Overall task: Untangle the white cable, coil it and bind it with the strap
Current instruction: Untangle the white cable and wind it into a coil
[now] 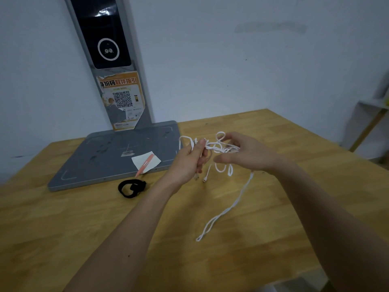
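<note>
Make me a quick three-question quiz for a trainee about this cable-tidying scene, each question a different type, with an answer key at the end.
1. True or false: the black strap is already wrapped round the white cable.
2. Which holds the tangle? A. left hand only B. right hand only C. both hands
3. Fill in: a long loop of cable hangs down onto the wooden ____.

Key:
1. False; it lies on the table beside the grey platform, apart from the cable.
2. C
3. table

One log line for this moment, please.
stage: untangling | left hand: grips tangled white cable | right hand: fingers in loops | black strap: untouched on wooden table
</note>
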